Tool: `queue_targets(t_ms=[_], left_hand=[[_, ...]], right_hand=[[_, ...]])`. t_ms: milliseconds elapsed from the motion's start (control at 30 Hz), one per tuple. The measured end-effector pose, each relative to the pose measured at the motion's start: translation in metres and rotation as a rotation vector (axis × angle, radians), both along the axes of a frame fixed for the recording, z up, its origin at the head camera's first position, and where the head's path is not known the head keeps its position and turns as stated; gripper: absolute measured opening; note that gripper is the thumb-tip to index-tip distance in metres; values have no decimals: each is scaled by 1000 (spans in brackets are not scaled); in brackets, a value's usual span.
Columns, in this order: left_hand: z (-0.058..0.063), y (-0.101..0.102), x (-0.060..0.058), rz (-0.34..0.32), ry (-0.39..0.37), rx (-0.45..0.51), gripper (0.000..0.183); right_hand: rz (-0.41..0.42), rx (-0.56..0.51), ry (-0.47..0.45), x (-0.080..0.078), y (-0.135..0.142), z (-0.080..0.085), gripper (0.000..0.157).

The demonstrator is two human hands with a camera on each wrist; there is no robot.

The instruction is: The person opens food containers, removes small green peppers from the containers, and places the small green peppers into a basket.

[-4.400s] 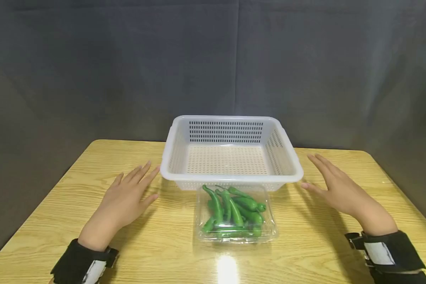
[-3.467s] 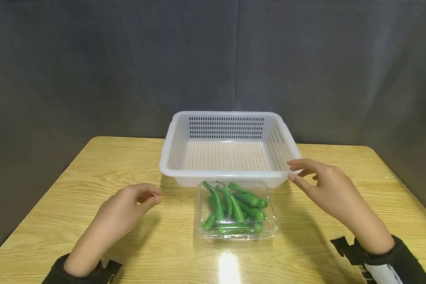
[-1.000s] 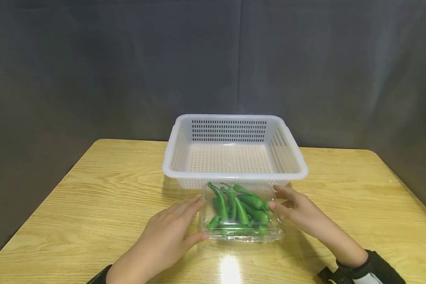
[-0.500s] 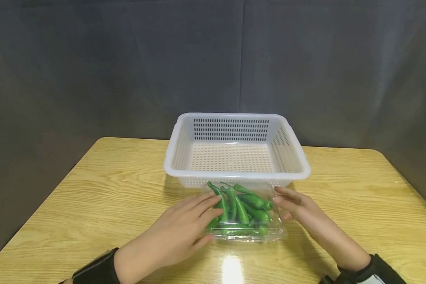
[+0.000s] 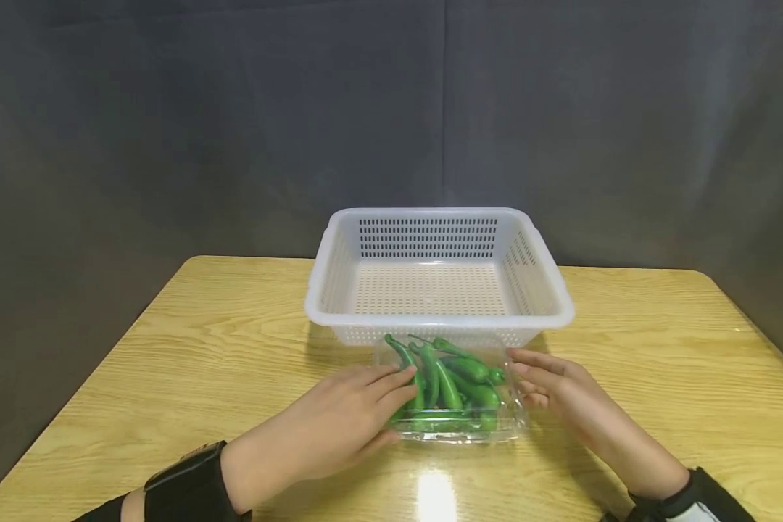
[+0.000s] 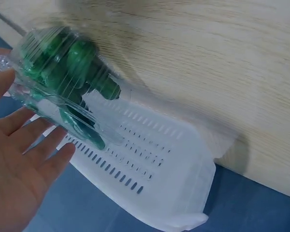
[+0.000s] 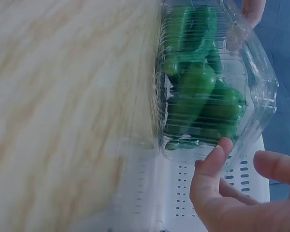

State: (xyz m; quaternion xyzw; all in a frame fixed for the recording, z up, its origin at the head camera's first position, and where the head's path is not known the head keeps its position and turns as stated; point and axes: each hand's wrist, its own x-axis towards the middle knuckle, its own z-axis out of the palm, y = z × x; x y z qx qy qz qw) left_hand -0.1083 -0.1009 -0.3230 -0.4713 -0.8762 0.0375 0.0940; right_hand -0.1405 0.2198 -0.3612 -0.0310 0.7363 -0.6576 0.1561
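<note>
In the frame's lower centre, the box, wider left to right, lies between the left hand, reaching farther across with loose fingers over its left side, and the right hand, unclenched at its right edge, neither grasping it.

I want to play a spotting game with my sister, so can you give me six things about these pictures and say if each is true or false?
1. The peppers are green. True.
2. The white basket stands beyond the clear box, seen from the person. True.
3. The peppers lie in the white basket. False: they lie in the clear box.
4. The right hand is at the right side of the clear box. True.
5. The left hand grips the white basket. False: it is at the left part of the clear box.
6. The table is bright red. False: it is yellowish, with wood grain.
</note>
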Motion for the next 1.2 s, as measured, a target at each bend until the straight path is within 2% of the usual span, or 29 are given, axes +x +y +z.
queue_targets(t_ms=[167, 267, 500, 567, 867, 1200], left_hand=[[-1, 1, 1, -22, 70, -53, 49], [1, 2, 2, -51, 153, -97, 49], [7, 8, 3, -100, 370, -277, 47], [6, 9, 4, -99, 406, -280, 41], [3, 13, 10, -65, 436, -295, 37], [-2, 14, 13, -77, 498, -338, 41]], right_hand=[[19, -22, 15, -1, 3, -1, 56], [20, -30, 24, -1, 4, -3, 56], [21, -16, 21, 0, 3, -2, 57], [25, -7, 21, -1, 2, -1, 58], [26, 16, 16, 0, 2, 1, 58], [31, 79, 9, 2, 1, 3, 60]])
